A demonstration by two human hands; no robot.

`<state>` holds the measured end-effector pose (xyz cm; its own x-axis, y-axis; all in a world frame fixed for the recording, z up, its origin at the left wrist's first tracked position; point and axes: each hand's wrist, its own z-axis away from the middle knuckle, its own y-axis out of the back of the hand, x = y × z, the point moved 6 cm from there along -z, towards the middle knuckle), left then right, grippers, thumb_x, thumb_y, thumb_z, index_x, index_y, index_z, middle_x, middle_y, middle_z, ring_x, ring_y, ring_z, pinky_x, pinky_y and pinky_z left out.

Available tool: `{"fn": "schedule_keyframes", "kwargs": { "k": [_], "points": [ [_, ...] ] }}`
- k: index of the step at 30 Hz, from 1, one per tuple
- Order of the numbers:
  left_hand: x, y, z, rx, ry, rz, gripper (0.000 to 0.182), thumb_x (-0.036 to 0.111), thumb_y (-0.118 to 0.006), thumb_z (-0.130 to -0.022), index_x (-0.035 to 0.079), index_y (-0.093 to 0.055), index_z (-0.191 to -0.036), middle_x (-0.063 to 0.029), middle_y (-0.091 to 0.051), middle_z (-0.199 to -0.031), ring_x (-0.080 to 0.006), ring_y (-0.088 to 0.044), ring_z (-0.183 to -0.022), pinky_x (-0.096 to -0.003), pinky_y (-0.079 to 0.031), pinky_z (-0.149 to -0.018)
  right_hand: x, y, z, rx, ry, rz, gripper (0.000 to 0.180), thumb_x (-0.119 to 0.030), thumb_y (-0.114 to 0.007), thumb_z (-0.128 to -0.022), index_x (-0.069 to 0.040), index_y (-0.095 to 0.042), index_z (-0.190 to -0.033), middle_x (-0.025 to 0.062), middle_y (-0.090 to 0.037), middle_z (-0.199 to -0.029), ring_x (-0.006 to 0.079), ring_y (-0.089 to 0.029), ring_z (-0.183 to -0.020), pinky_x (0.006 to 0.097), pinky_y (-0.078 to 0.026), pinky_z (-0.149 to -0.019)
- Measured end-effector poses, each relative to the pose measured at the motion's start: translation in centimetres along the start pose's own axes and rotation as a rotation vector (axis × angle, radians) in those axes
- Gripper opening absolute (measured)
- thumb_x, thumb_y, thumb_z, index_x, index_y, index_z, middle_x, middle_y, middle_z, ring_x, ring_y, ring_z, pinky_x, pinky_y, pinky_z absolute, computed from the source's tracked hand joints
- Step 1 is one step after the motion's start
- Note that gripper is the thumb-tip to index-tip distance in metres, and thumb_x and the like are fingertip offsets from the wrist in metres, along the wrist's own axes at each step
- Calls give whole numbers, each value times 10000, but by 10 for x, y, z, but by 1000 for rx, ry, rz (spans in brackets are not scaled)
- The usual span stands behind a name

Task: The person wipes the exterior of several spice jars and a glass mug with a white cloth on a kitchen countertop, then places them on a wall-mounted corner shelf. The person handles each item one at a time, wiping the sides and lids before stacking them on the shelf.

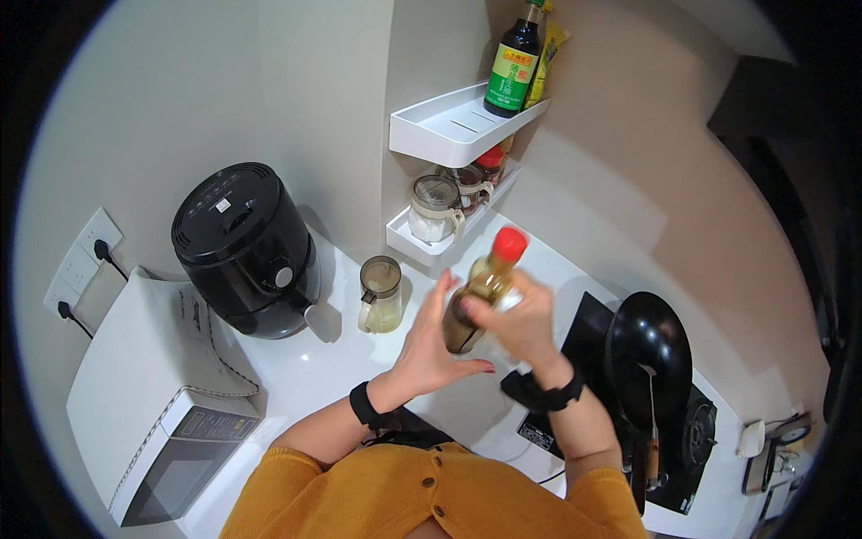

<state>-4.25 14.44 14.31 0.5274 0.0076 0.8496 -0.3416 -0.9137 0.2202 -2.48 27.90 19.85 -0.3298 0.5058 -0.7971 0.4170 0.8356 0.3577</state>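
My right hand (pixel 522 320) grips a sauce bottle (pixel 461 316) with a red cap, held tilted above the white counter. My left hand (pixel 427 347) is beside the bottle's lower part, fingers spread and thumb apart; whether it touches the glass cannot be told. Both hands are slightly blurred. To the left of them a glass oil jug (pixel 382 306) with a dark lid and pale yellow liquid stands on the counter. Beyond the bottle, a glass jar (pixel 434 219) of white seasoning sits on the lower shelf (pixel 421 249), near other jars.
A soy sauce bottle (pixel 512 71) stands on the upper white shelf (pixel 431 138). At left are a black air fryer (pixel 236 249) and a covered microwave (pixel 195 465). A black wok (pixel 650 350) with a spatula (pixel 652 411) rests on the gas stove (pixel 697 431) at right.
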Motion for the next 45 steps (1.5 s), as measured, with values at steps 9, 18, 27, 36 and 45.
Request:
{"fn": "schedule_keyframes", "kwargs": {
  "k": [9, 18, 27, 36, 45],
  "points": [
    [-40, -20, 25, -281, 275, 135, 661, 119, -845, -624, 20, -489, -1173, -83, -642, -1020, -148, -620, -935, -297, -492, -848, -18, 57, 9, -3, -57, -293, 331, 75, -621, -780, 2, -615, -1103, 43, -659, -984, 115, -626, -830, 263, -513, -771],
    [-21, -34, 36, -306, 48, 7, 530, 92, -772, -634, 17, -516, -1093, -133, -639, -938, -255, -646, -857, -346, -509, -771, 19, 23, 12, -325, -224, -121, 245, -191, -660, -857, -8, -623, -698, 81, -633, -647, 140, -598, -628, 273, -441, -547],
    [-17, -45, 19, -308, 279, 298, 539, 35, -768, -649, -2, -503, -1117, -52, -637, -964, -121, -624, -871, -279, -502, -819, 22, 41, -4, 172, -265, -998, 376, -319, -407, -997, 4, -529, -1144, 133, -641, -979, 194, -636, -842, 333, -521, -747],
    [-5, -29, -5, -168, 149, 248, 619, 100, -782, -641, -22, -490, -1173, -75, -606, -1036, -136, -580, -940, -287, -461, -863, 32, 4, 72, 56, 99, -67, 326, -64, -480, -912, 42, -514, -1218, 224, -612, -1044, 298, -631, -947, 346, -479, -822],
    [-5, -41, -4, -190, 230, 427, 726, 75, -794, -616, 14, -459, -1258, -68, -564, -1143, -162, -537, -1051, -310, -417, -940, 22, 29, 51, 97, 188, -127, 289, -84, -485, -926, 47, -557, -1175, 190, -588, -1139, 251, -594, -997, 305, -451, -865]
  ]
}}
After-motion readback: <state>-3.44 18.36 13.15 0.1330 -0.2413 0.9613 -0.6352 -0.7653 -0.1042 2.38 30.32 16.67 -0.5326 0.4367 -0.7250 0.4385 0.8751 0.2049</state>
